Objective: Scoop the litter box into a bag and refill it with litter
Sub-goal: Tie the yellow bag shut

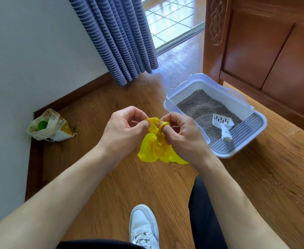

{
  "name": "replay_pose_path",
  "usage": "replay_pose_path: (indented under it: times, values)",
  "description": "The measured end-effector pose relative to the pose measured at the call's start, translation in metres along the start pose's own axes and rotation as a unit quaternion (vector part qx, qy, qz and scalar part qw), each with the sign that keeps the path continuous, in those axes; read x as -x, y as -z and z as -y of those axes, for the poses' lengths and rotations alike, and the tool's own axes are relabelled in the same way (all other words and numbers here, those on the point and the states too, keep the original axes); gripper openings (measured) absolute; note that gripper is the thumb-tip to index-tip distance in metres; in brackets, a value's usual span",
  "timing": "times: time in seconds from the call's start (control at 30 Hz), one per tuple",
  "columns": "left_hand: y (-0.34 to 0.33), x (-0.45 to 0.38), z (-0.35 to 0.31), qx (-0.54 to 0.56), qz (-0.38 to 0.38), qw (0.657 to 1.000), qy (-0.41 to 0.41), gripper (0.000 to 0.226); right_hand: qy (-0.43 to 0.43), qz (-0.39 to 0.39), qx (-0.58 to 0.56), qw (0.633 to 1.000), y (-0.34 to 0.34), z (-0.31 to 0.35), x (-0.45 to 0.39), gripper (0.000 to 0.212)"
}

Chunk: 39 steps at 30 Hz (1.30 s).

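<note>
— Litter box (pixel 255 112): where does it sit from the hands?

— Just beyond and to the right of the right hand (pixel 181 135), on the wood floor (pixel 111 186), filled with grey litter (pixel 201 108). A white scoop (pixel 222 123) lies in it, near the grated end.

— And the hands themselves?

— Both are curled tight on the twisted top of a yellow bag (pixel 154 150). The left hand (pixel 124 126) pinches one handle; the right has a handle looped round a finger. The bag's body hangs below and between them.

— Is it knotted?

— Hard to say; the fingers cover that part.

— Anything to the left?

— An opened litter sack (pixel 48 126), well apart from the left hand, by the wall (pixel 30 60).
</note>
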<state>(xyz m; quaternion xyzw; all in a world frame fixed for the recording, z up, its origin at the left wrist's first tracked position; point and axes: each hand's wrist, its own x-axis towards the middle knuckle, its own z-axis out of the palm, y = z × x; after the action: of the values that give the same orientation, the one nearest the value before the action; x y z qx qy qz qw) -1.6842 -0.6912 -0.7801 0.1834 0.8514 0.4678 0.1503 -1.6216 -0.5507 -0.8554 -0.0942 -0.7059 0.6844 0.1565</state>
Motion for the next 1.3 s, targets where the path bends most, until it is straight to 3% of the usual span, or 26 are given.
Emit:
replay_pose_path:
  times: [0.1, 0.27, 0.37, 0.47, 0.57, 0.67, 0.87, 1.07, 1.17, 1.3]
  values:
    - [0.001, 0.002, -0.003, 0.092, 0.03, 0.994, 0.044, 0.011, 0.005, 0.003, 0.0, 1.0, -0.002, -0.001, 0.001, 0.012]
    - [0.002, -0.002, -0.006, 0.134, 0.035, 0.985, 0.101, 0.015, 0.02, 0.002, 0.0, 1.0, -0.005, -0.002, 0.001, 0.01]
    - [0.004, -0.004, -0.005, 0.181, 0.084, 0.972, 0.127, 0.011, 0.014, -0.012, -0.002, 1.0, -0.003, -0.003, 0.0, 0.009]
    - [0.008, -0.004, -0.003, 0.182, 0.141, 0.963, 0.141, 0.027, 0.017, -0.024, -0.006, 1.0, 0.001, -0.002, 0.0, 0.009]
    - [0.008, -0.003, -0.007, 0.185, 0.132, 0.963, 0.142, 0.016, 0.012, -0.031, 0.007, 0.999, 0.001, -0.003, 0.0, 0.009]
    - [0.008, -0.005, -0.007, 0.135, 0.103, 0.975, 0.142, 0.03, 0.005, -0.03, 0.013, 0.999, 0.004, -0.004, -0.001, 0.008]
    - [0.001, 0.001, -0.004, 0.006, 0.141, 0.986, 0.085, 0.025, 0.017, -0.038, 0.055, 0.998, 0.003, -0.001, 0.003, 0.006]
    - [-0.005, -0.003, 0.008, -0.101, 0.055, 0.993, 0.002, 0.025, -0.008, -0.059, 0.022, 0.998, -0.001, -0.002, 0.003, 0.016]
    - [-0.008, -0.003, 0.014, -0.189, 0.059, 0.978, -0.06, 0.015, -0.036, -0.033, 0.037, 0.998, 0.0, -0.008, 0.002, 0.022]
    - [-0.008, -0.006, 0.017, -0.215, 0.063, 0.972, -0.074, 0.012, -0.048, 0.028, 0.035, 0.998, 0.002, -0.014, 0.001, 0.022]
